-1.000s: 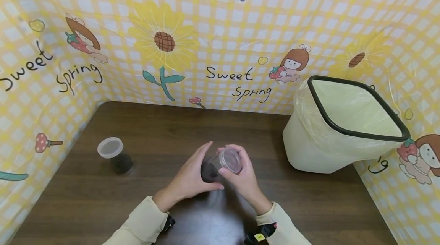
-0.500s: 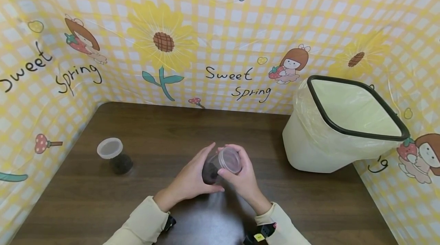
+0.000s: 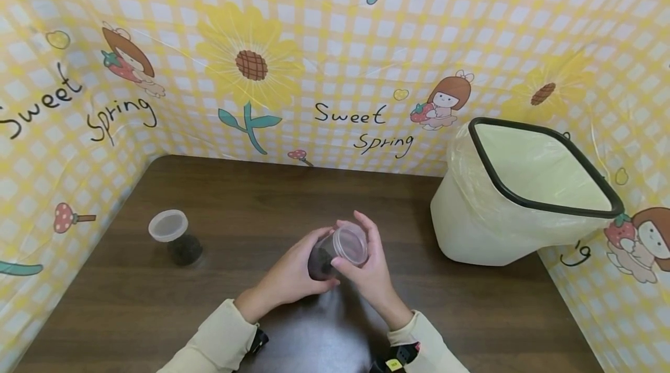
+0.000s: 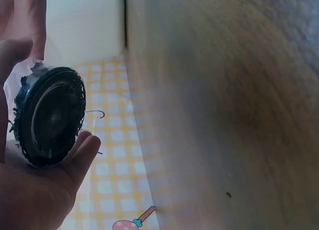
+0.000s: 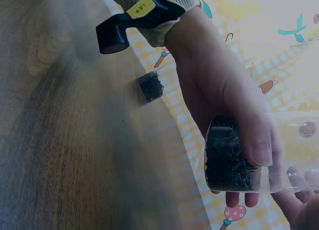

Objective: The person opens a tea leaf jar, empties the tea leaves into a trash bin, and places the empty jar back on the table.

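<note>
A clear plastic jar [image 3: 320, 262] with dark, shredded contents at its bottom is held tilted over the table. My left hand [image 3: 288, 271] grips the jar's body, thumb on the near side and fingers behind it. At the other end, my right hand [image 3: 371, 277] curves around the screw lid [image 3: 352, 245], thumb on its edge, some fingers raised beyond it. The left wrist view looks onto the dark jar base [image 4: 52, 118]. In the right wrist view the dark contents [image 5: 227, 155] lie at the end by the left hand. Part of the jar's wall is hidden by fingers.
A second lidded jar [image 3: 184, 248] with dark contents stands upright on the brown wooden table [image 3: 235, 192], left of the hands. To the right is a pale, lined trash bin [image 3: 466, 227] with a black rim. Yellow checked cloth [image 3: 340, 59] encloses the table's back and sides.
My left fingers have closed in around the jar's body. The upper fingers of my right hand have lifted and straightened somewhat at the lid. The jar has barely moved.
</note>
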{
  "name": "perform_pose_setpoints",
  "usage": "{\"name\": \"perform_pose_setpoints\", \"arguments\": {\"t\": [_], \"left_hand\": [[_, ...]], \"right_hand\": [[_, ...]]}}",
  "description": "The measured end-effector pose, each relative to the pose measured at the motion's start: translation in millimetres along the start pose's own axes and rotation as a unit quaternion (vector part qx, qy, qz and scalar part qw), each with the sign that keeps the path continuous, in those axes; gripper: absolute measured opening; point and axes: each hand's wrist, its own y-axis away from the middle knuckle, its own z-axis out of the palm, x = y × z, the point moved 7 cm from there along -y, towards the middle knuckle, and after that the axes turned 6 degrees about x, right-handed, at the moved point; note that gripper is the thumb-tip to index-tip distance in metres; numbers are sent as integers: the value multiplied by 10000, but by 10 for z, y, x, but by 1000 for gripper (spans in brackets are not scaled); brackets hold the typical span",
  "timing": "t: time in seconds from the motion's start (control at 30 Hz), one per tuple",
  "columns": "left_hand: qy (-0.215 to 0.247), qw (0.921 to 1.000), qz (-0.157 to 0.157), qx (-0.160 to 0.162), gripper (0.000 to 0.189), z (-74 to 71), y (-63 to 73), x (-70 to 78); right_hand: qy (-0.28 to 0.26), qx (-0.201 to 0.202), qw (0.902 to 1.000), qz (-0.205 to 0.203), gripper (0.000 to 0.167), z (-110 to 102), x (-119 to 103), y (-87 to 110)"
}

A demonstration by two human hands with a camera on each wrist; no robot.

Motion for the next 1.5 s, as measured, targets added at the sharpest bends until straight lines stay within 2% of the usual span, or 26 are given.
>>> {"name": "perform_pose_setpoints", "arguments": {"t": [0.2,0.57,0.8,1.0,1.23,1.5], "left_hand": [[105,9999,-43,36,61,18,14,-7],[-73,9993,-11,366,62,21,-2,-11],[-132,9983,-114,553,63,20,-17,14],[-87,9984,-140,547,62,26,-27,41],[-27,9985,-174,517,61,19,-32,57],[8,9987,-129,483,59,6,-30,72]], "right_hand": [[-313,248,9992,21,89,-3,-12,7],[-688,738,9949,87,88,9,-28,12],[-991,679,9926,175,85,30,-5,21],[-1307,541,9898,141,80,72,2,21],[-1318,657,9891,94,68,78,2,21],[-1270,761,9889,122,64,80,7,30]]}}
